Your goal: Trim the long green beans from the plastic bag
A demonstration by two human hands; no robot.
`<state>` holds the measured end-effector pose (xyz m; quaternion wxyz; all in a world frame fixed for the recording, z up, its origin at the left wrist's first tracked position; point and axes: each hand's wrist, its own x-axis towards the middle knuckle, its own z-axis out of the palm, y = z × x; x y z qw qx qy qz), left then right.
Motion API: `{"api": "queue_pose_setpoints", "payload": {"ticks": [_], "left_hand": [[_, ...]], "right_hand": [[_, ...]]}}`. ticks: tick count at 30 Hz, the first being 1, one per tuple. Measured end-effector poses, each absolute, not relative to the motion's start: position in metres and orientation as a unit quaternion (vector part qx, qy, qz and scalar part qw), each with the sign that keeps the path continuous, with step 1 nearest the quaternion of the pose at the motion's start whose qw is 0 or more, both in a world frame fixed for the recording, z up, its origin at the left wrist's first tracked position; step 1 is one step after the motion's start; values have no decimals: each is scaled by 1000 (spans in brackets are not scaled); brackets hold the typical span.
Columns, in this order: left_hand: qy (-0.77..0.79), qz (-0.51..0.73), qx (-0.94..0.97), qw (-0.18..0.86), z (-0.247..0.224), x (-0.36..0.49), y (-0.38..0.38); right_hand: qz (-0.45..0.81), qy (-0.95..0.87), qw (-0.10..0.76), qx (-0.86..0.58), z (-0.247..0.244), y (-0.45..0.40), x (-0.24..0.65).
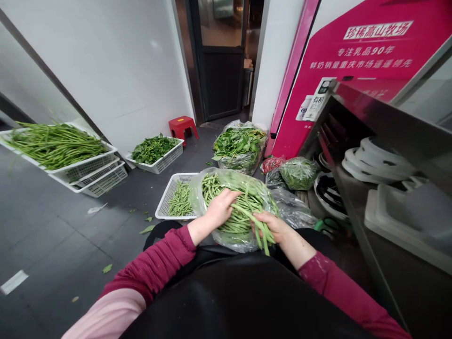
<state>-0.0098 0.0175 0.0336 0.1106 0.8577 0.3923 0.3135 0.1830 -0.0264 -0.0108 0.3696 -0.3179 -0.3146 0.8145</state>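
Note:
A clear plastic bag (196, 190) full of long green beans (240, 223) lies in front of my lap. My right hand (271, 227) is closed around a small bunch of long green beans (264, 240), whose ends hang past the fingers. Over the bag's opening, my left hand (222, 207) has its fingers closed at the upper end of the same beans. Just left of the bag, a white perforated basket (163, 207) holds short pieces of green bean (180, 201).
Leafy greens fill a bag (240, 146) ahead and a white basket (165, 162) left of it. A red stool (183, 127) stands behind. Stacked baskets (102, 181) bear long green stems. At right are a metal shelf (353, 207) and green-handled scissors (326, 226).

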Motion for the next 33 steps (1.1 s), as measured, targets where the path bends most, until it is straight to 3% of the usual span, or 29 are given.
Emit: {"api": "queue_pose_setpoints", "payload": {"ticks": [3, 6, 9, 12, 17, 21, 23, 29, 33], "left_hand": [[532, 375, 679, 339, 33, -17, 28], [505, 319, 531, 602, 32, -17, 38], [423, 346, 467, 695, 32, -12, 44], [415, 411, 498, 641, 39, -11, 49], [504, 458, 658, 322, 51, -18, 39], [401, 408, 802, 172, 54, -12, 12], [352, 387, 840, 145, 58, -9, 4], [393, 405, 812, 148, 73, -20, 12], [374, 370, 827, 201, 70, -20, 11]], "right_hand": [[830, -334, 343, -286, -13, -27, 186], [838, -368, 319, -248, -11, -30, 181], [838, -388, 310, -226, -9, -33, 174], [835, -379, 315, -243, -9, -35, 173], [794, -264, 437, -330, -16, -29, 180], [753, -153, 523, -369, -24, -18, 179], [763, -126, 521, -362, -28, -13, 180], [762, -94, 485, -418, -45, -6, 191], [818, -147, 397, -390, -42, -18, 182]]}}
